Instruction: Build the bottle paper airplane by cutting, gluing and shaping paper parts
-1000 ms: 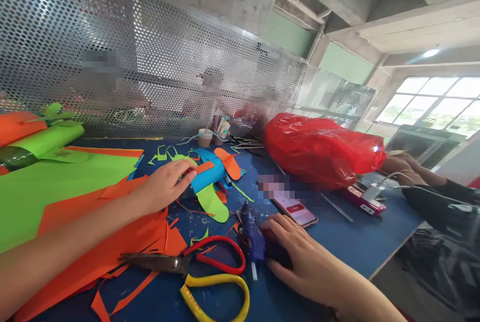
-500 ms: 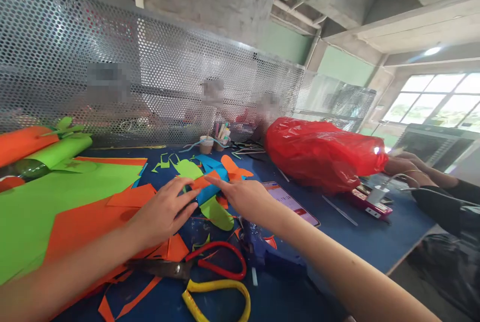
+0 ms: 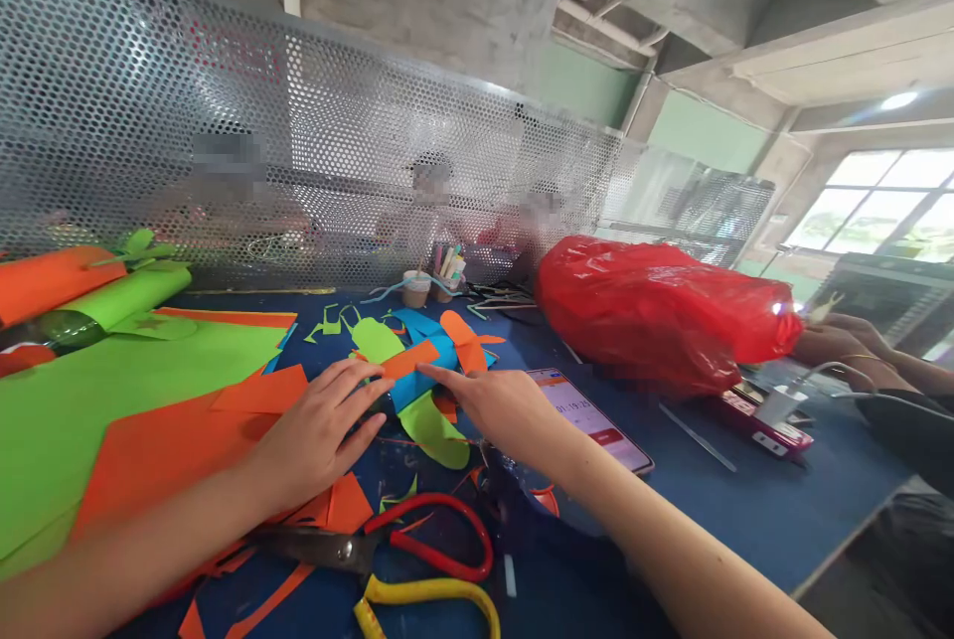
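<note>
A paper craft lies on the table before me: a blue paper roll with green, wing-like pieces, an orange strip across it and an orange piece at its far end. My left hand holds the roll's near left end, fingers over the top and thumb below. With its index finger stretched out, my right hand touches the roll at the strip's lower edge; its other fingers are curled and partly hidden. Scissors with red and yellow handles lie open in front of my hands.
Green sheets and orange paper cover the left side, near paper-wrapped bottles. A phone lies right. Another person's hands are by a red plastic bag. Behind stands a perforated metal screen.
My right fingertip has slid off the top of the orange strip to its lower edge, so more of the strip shows. My left hand keeps its hold. The view has shifted slightly.
</note>
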Available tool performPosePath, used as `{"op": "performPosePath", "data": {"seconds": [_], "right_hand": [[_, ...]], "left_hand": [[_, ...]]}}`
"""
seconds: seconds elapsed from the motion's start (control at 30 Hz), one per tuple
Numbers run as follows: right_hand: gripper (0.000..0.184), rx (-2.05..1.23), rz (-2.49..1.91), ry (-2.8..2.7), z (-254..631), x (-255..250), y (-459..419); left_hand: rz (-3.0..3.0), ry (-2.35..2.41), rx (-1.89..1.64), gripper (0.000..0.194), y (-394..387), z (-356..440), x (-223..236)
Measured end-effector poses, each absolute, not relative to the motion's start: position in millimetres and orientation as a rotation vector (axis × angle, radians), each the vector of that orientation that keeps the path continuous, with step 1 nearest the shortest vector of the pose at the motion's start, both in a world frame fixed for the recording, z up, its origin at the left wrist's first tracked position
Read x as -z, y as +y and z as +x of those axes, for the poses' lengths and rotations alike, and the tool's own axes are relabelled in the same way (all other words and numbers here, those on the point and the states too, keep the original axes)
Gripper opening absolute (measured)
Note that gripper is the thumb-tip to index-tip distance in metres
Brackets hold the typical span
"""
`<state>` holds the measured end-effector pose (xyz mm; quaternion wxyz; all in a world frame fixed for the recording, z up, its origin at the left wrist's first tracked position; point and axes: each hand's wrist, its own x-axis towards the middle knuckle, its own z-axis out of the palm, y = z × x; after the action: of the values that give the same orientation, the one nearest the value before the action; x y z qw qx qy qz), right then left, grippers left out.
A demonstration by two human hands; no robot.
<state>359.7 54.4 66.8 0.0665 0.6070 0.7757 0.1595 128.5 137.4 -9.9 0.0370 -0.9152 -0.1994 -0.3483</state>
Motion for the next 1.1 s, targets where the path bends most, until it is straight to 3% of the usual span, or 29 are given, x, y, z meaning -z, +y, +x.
{"op": "performPosePath", "data": {"seconds": [0.63,1.1], "right_hand": [[0.047,-0.423,2.064,2.333,366.4,-65.0,56.0],[0.047,-0.365,1.992,2.418,364.5,-60.7,56.0]], "left_hand": [[-2.793,-0.602,1.115,0.031,133.4,126.0,5.9],[-2.778,-0.587,1.066,0.034,134.7,125.5,5.7]]}}
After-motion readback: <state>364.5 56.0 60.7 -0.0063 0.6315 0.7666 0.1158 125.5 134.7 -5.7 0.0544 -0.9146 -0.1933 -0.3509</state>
